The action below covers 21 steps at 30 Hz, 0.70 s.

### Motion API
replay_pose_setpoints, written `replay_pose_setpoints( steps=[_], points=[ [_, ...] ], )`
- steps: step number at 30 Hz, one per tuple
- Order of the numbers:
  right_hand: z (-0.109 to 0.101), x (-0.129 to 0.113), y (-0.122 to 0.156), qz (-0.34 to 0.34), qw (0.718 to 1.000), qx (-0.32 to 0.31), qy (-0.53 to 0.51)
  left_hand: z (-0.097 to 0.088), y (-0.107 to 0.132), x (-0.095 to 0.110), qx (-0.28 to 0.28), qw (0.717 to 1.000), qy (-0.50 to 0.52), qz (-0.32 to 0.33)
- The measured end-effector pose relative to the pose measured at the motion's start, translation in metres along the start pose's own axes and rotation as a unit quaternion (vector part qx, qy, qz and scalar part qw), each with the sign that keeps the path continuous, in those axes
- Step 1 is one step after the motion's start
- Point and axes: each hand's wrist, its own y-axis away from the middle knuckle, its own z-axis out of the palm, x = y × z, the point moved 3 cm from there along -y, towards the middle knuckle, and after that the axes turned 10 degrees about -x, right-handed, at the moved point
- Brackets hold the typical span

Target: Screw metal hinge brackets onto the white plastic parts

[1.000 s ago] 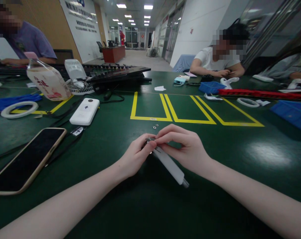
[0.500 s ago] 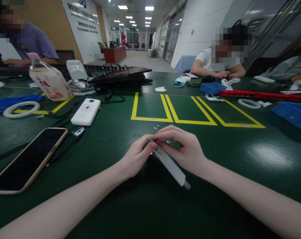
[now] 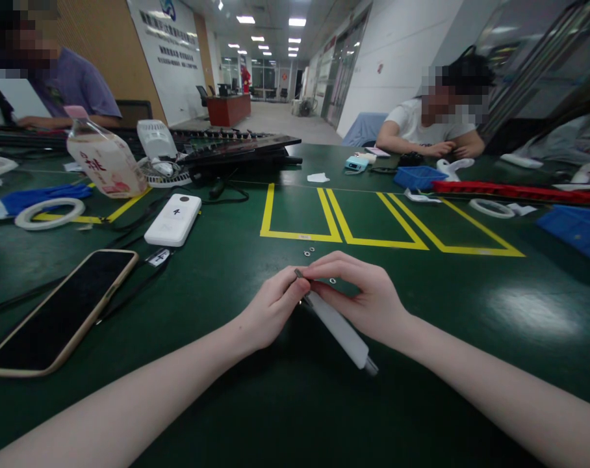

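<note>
My left hand (image 3: 270, 311) and my right hand (image 3: 368, 300) meet at the middle of the green table (image 3: 275, 403). Both pinch the far end of a slim white tool (image 3: 341, 331) that slants back toward me on the right. A small dark metal piece (image 3: 298, 273) sits at its tip between my fingertips. A tiny washer (image 3: 332, 281) lies on the table under my right fingers. Two more small washers (image 3: 308, 251) lie just beyond my hands.
A smartphone (image 3: 61, 312) lies near left, with a white power bank (image 3: 173, 220), cables, a bottle (image 3: 107, 166), a tape roll (image 3: 49, 213) and a keyboard (image 3: 241, 146) behind. Yellow taped rectangles (image 3: 297, 211) lie ahead. Blue bins (image 3: 575, 224), a red strip (image 3: 514, 190) and other people sit further back.
My hands stayed pinched on the tool's tip and shifted slightly. My right fingers lifted, and a washer now shows beneath them. The view has drifted a little.
</note>
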Motion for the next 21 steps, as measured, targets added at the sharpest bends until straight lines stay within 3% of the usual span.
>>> replay_pose_setpoints(
  steps=[9,16,21],
  points=[
    [0.0034,-0.0018,0.0043,-0.002,1.000,0.031,-0.007,-0.0006,0.0000,0.0028,-0.009,1.000,0.008,0.009],
    [-0.0013,-0.0003,-0.0002,0.033,0.999,-0.007,0.040,-0.0005,0.0009,0.0025,-0.010,1.000,0.001,-0.012],
    [-0.0036,-0.0012,-0.0016,0.010,0.997,-0.037,0.062,-0.0010,0.0008,0.0031,-0.010,1.000,0.001,0.000]
  ],
)
